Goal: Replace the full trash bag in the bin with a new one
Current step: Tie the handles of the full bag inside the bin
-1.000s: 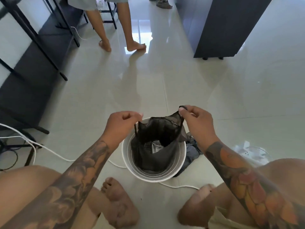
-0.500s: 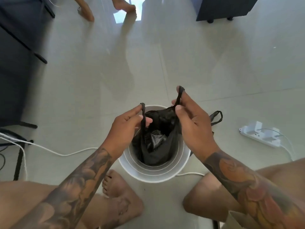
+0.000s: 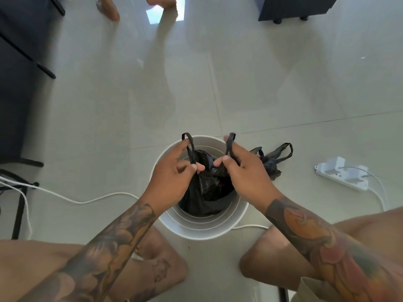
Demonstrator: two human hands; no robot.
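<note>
Both hands, left hand (image 3: 172, 177) and right hand (image 3: 244, 173), each pinching a black bag (image 3: 202, 197) handle over white bin (image 3: 196, 227); second bag (image 3: 272, 162), power strip (image 3: 342, 173) alongside.

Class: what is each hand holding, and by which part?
Left hand and right hand each pinch one handle loop of the black bag in the white bin.

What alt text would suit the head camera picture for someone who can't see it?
Left hand and right hand each pinch a handle of a black trash bag inside a white bin. Another black bag lies on the tiled floor beside it.
</note>
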